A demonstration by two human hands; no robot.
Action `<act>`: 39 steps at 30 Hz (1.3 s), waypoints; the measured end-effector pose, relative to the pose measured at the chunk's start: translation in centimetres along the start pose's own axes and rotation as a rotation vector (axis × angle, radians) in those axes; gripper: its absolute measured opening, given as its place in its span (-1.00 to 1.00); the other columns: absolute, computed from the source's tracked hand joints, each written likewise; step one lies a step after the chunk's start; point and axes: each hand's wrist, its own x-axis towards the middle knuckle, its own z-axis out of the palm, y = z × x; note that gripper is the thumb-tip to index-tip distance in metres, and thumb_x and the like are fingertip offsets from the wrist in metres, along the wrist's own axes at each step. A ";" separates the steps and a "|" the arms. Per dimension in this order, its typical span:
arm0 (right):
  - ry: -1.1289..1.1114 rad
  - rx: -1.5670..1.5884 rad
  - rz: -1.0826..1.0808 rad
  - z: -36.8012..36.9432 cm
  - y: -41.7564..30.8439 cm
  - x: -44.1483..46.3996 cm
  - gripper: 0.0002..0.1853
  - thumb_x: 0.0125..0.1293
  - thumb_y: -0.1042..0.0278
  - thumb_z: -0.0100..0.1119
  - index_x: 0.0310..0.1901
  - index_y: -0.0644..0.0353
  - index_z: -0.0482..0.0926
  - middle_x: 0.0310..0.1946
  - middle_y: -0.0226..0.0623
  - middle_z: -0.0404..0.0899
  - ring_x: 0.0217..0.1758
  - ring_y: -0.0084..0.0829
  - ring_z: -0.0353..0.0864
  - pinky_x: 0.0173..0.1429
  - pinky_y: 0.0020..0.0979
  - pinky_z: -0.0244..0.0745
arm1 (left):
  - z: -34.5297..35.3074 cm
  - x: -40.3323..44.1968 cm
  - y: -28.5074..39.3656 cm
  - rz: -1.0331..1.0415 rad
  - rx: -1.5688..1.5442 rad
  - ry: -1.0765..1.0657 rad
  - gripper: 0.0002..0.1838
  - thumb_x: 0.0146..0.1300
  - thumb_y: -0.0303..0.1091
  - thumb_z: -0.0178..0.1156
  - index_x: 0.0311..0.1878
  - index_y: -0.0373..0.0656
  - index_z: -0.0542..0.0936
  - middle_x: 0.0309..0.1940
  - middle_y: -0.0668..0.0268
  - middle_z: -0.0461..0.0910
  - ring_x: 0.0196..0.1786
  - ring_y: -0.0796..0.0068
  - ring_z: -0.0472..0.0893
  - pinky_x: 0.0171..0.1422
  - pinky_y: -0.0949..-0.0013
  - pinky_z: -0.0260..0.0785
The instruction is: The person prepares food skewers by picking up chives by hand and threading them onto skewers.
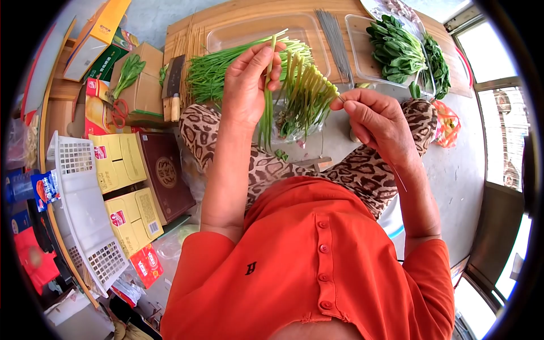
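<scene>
My left hand (252, 79) is closed around a few long green chives (266, 116), whose pale ends stick up past the fingers. In my right hand (377, 119) a thin skewer (400, 178) is pinched between thumb and fingers, its rear end reaching back along the wrist. A row of folded chives (309, 85) is threaded on that skewer and hangs down between the two hands. Behind them, a large heap of loose chives (212, 76) lies on the wooden table, partly hidden by my left hand.
A cleaver (174, 85) lies on the table's left side near bamboo skewers (192, 42). Metal skewers (333, 42) lie beside a clear tray (354, 39) of leafy greens (396, 51). Red scissors (119, 112), cardboard boxes (126, 161) and a white plastic basket (85, 198) stand at left.
</scene>
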 end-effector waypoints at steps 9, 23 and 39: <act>-0.006 0.018 0.000 0.1 0.0 0.0 -0.77 0.41 0.30 0.02 -0.13 0.26 0.60 -0.72 -0.65 0.23 -0.69 -0.80 0.10 -0.61 -0.67 -0.08 | 0.0 -0.1 0.1 -0.008 0.009 0.002 -0.76 0.34 -0.30 0.11 -0.07 -0.26 0.59 -0.38 0.45 0.54 -0.44 0.66 0.39 -0.44 0.57 0.17; -0.022 0.001 0.007 -0.1 0.0 -0.1 -0.77 0.41 0.30 0.01 -0.13 0.27 0.60 -0.72 -0.65 0.24 -0.70 -0.81 0.10 -0.62 -0.67 -0.08 | -0.3 -0.1 0.2 -0.016 0.021 -0.028 -0.76 0.32 -0.28 0.14 -0.10 -0.25 0.60 -0.39 0.44 0.54 -0.45 0.66 0.39 -0.45 0.58 0.16; -0.022 -0.030 0.012 -0.3 -0.3 -0.9 -0.77 0.42 0.32 0.01 -0.15 0.29 0.60 -0.74 -0.66 0.21 -0.72 -0.82 0.08 -0.63 -0.67 -0.11 | -1.1 0.1 1.0 -0.051 0.081 -0.127 -0.78 0.26 -0.33 0.20 -0.13 -0.28 0.62 -0.41 0.39 0.57 -0.49 0.64 0.40 -0.47 0.57 0.15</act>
